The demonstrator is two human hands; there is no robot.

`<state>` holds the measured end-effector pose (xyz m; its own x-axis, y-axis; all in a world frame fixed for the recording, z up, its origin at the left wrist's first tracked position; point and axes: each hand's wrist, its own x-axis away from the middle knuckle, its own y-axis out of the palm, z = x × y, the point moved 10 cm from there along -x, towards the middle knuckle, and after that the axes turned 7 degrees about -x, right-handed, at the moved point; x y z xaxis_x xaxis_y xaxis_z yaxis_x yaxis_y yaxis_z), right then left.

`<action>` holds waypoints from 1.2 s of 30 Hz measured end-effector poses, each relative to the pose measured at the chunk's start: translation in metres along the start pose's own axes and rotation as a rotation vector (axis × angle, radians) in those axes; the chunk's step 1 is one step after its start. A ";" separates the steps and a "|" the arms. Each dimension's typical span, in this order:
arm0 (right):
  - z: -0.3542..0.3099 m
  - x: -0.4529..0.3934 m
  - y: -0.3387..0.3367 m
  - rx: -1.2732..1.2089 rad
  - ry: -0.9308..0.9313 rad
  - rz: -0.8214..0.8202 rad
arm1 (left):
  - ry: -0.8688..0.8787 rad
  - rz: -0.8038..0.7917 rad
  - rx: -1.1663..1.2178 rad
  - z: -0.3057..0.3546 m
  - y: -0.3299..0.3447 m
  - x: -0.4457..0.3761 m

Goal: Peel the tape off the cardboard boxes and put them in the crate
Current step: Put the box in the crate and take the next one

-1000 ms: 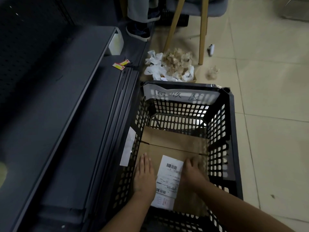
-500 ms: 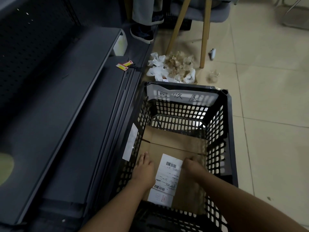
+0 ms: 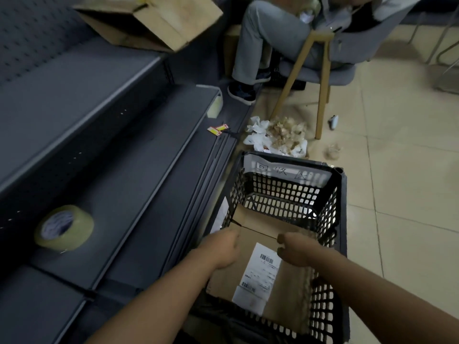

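A flattened cardboard box [image 3: 253, 224] with a white shipping label [image 3: 260, 271] lies inside the black perforated crate [image 3: 340, 209] on the floor. My left hand [image 3: 221, 249] hovers above the box's left side with its fingers curled under and nothing in it. My right hand [image 3: 294, 249] is level with it over the box's right side, fingers also curled and not holding anything. Another cardboard box [image 3: 149, 21], with a flap open, sits on the upper dark shelf at the top.
A roll of clear tape [image 3: 64, 228] lies on the dark shelf [image 3: 124, 170] to the left. A heap of crumpled tape and paper [image 3: 278, 137] lies beyond the crate. A seated person [image 3: 258, 45] on a wooden-legged chair [image 3: 323, 78] is behind it. Tiled floor [image 3: 402, 194] spreads right.
Both hands have lifted off the flattened box and curled shut. The view has tilted up, bringing the tape roll, the shelf box and the seated person into sight.
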<state>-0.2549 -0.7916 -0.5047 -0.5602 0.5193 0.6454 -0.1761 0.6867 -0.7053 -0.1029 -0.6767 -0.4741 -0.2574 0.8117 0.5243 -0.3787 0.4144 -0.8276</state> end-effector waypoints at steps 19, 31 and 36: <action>-0.245 0.210 -0.131 0.047 -0.623 0.544 | -0.419 0.785 -0.142 -0.107 -0.190 0.340; -0.418 0.334 -0.122 0.057 -0.940 0.611 | -0.719 0.966 -0.144 -0.168 -0.198 0.578; -0.500 0.387 -0.091 -0.009 -1.105 0.563 | -0.863 1.014 -0.217 -0.193 -0.182 0.676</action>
<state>-0.0508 -0.3985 -0.0434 -0.9385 0.0389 -0.3432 0.3135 0.5128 -0.7992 -0.0366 -0.1244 -0.0080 -0.8409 0.3139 -0.4408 0.4367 -0.0875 -0.8954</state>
